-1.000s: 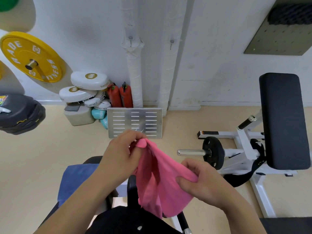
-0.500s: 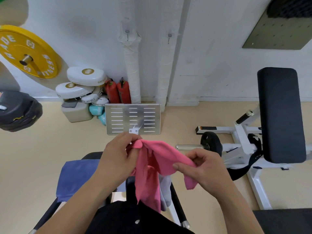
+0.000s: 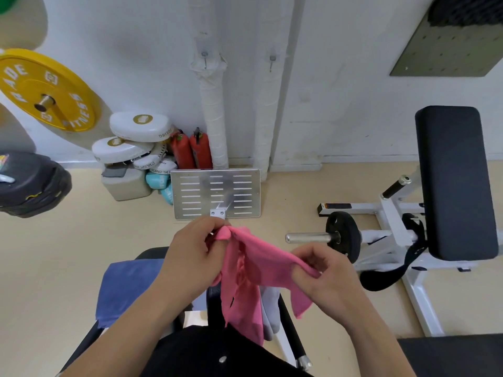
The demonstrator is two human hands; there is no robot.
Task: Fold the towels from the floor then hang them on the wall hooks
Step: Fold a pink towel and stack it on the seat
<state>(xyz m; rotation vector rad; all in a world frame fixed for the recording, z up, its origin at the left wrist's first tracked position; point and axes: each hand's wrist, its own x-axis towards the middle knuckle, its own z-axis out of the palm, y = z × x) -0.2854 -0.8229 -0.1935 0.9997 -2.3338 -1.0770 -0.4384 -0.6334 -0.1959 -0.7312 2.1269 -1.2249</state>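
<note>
Pink towel (image 3: 253, 265) stretched between both hands — left hand (image 3: 194, 257), right hand (image 3: 324, 270).

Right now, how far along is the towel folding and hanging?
Done: the blue towel lies flat, off the floor. In hand: the left hand and right hand pinch the pink towel, not yet folded. Left: folding it and hanging the towels; both hooks are bare.
</note>
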